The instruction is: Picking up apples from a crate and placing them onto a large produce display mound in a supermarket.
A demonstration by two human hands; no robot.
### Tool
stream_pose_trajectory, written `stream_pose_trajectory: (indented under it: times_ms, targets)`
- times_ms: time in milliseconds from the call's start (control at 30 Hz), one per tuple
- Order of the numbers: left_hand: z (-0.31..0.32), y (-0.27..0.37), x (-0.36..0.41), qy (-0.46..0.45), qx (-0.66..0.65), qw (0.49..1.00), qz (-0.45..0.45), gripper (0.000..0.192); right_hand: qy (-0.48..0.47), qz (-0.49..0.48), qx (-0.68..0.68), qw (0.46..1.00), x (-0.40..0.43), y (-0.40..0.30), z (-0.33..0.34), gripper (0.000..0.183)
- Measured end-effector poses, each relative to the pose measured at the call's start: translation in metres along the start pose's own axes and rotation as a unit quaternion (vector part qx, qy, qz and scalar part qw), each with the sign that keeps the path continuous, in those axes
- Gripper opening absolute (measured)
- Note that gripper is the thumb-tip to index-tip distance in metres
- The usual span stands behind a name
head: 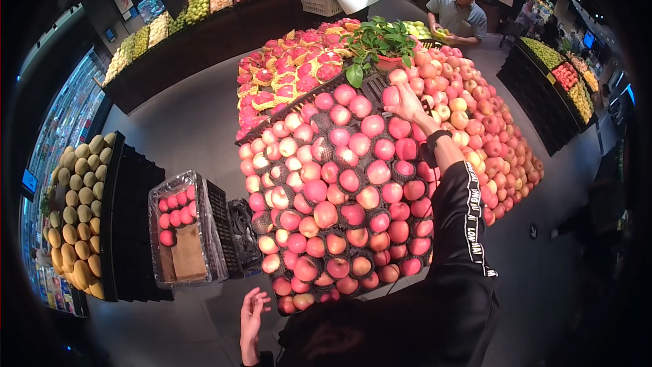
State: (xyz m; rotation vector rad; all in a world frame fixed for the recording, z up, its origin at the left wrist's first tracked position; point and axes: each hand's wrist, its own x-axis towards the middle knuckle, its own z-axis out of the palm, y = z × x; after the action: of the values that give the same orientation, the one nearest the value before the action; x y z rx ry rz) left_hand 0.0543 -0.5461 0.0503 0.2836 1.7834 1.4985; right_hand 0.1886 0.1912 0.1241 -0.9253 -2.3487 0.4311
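My right hand (pixel 407 105) reaches to the far side of a sloped display of apples (pixel 326 214), many of them seated in black foam nets. Its fingers are closed around a pink-red apple (pixel 391 96) near the display's upper edge. Low in the view, my left hand (pixel 253 311) hangs beside the near left corner of the display, fingers apart and holding nothing. Just beyond the held apple stands a leafy green plant (pixel 379 41) in a red pot (pixel 388 63).
Left of the display stands a plastic-lined box (pixel 186 260) with several apples and cardboard inside. Dragon fruit (pixel 295 71) lie behind, and loose apples (pixel 479 127) slope down on the right. Melons (pixel 81 183) fill a stand at far left. A person (pixel 458 15) handles green fruit across the display.
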Motion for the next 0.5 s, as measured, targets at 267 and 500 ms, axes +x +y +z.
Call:
stream_pose_trajectory:
  times_ms: [267,500]
  targets:
    - [0.001,-0.013,-0.023,0.079,0.007,0.996,-0.038,0.034,-0.134,0.057,-0.121,0.982,0.051,0.038,0.067,0.088]
    - [0.011,-0.025,-0.014,0.080,0.018,0.995,-0.056,0.038,-0.027,0.208,-0.003,0.978,0.105,0.053,0.106,0.091]
